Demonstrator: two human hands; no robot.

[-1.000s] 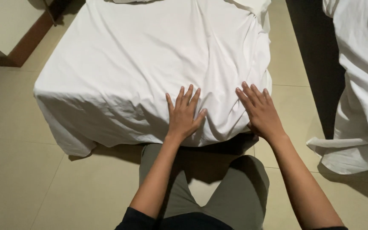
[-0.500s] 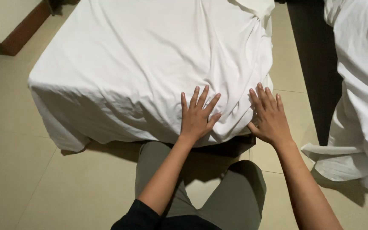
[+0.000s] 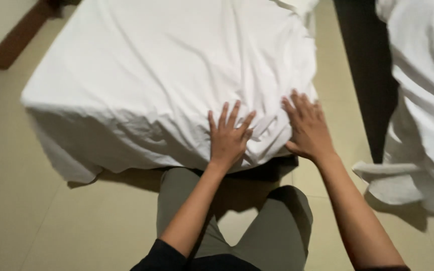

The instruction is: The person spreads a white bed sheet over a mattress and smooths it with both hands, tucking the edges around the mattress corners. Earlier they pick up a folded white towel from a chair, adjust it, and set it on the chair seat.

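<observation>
Sheet (image 3: 167,75) under both palms | left hand (image 3: 228,138) flat, fingers spread | right hand (image 3: 307,128) flat, holding nothing

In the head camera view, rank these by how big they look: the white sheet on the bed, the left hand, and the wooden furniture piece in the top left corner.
1. white sheet
2. left hand
3. wooden furniture piece, mostly cropped by the frame, so its rank is unsure.

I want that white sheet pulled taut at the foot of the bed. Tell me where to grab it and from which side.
Grip the white sheet along its hanging hem at the near edge of the bed, likely best just below where the left hand and right hand lie flat. Come from the near side, fingers under the loose edge: the fabric bunches into wrinkles there and drapes free above the floor.
</observation>
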